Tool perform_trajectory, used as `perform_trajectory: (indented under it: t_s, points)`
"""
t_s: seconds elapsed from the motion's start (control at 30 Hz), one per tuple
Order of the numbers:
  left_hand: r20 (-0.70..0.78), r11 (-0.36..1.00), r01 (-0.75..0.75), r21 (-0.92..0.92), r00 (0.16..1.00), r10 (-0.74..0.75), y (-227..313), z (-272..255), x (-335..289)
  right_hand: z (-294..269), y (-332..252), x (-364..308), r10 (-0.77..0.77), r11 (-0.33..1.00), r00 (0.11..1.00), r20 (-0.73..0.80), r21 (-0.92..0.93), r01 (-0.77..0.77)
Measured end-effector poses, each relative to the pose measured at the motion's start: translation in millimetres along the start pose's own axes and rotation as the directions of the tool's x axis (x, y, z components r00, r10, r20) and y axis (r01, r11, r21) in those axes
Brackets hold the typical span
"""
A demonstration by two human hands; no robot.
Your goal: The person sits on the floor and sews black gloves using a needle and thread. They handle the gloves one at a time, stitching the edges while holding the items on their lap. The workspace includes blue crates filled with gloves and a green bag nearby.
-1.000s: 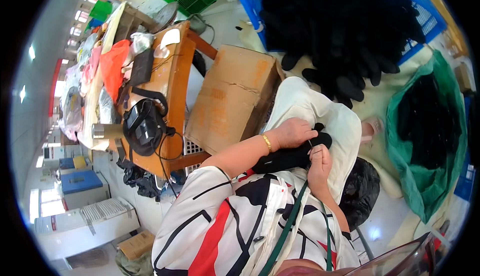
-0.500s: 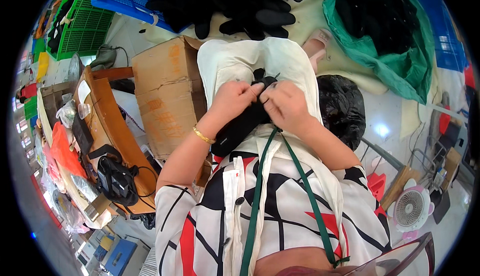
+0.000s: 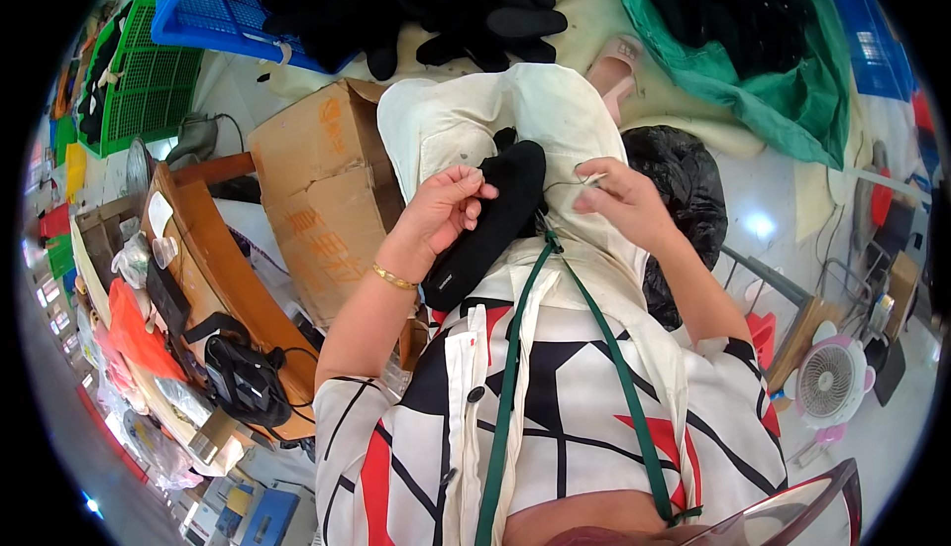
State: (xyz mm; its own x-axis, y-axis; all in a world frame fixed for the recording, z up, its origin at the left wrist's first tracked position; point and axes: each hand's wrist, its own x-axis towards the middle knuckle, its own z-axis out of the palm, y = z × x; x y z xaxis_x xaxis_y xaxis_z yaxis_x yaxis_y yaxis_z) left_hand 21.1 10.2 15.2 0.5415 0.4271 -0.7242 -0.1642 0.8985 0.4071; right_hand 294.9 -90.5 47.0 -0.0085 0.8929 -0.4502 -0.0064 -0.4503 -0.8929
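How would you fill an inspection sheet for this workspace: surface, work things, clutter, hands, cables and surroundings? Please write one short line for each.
Surface: white cloth over the lap.
Work things: one slipper-shaped black piece lies aslant on the white cloth.
Clutter: black bag on the brown table, orange-red plastic beside it.
Hands: left hand at the piece's left edge, contact unclear; right hand apart from the piece, at a thin strand, grip unclear.
Cables: thin black cord beside the black bag.
Surroundings: blue crate, heap of black pieces, cardboard box, green sack, pink shoe, white fan.
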Motion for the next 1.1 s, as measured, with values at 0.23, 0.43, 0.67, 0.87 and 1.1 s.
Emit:
perform_trajectory:
  t_s: [0.23, 0.43, 0.67, 0.87, 1.1]
  points:
    - [-0.021, 0.662, -0.132, 0.738, 0.976, 0.218, 10, 3, -11, 62, -18, 42, -0.538, 0.559, 0.824, 0.178, -0.657, 0.506]
    - [0.024, 0.668, -0.235, 0.706, 0.951, 0.309, 7, 3, -9, 72, -2, 67, -0.546, 0.407, 0.805, 0.234, -0.765, 0.498]
    - [-0.072, 0.79, -0.105, 0.604, 0.98, 0.185, -2, -6, 7, 89, 1, 65, -0.514, 0.564, 0.846, 0.14, -0.688, 0.457]
    - [-0.066, 0.903, -0.151, 0.402, 0.979, 0.193, -3, -16, 3, 77, -2, 47, -0.209, 0.978, 0.976, 0.055, 0.023, 0.208]
    - [-0.019, 0.986, -0.102, 0.134, 0.994, 0.106, -6, -19, 8, -27, 52, -1, 0.156, 0.83, 0.956, -0.25, 0.558, 0.01]
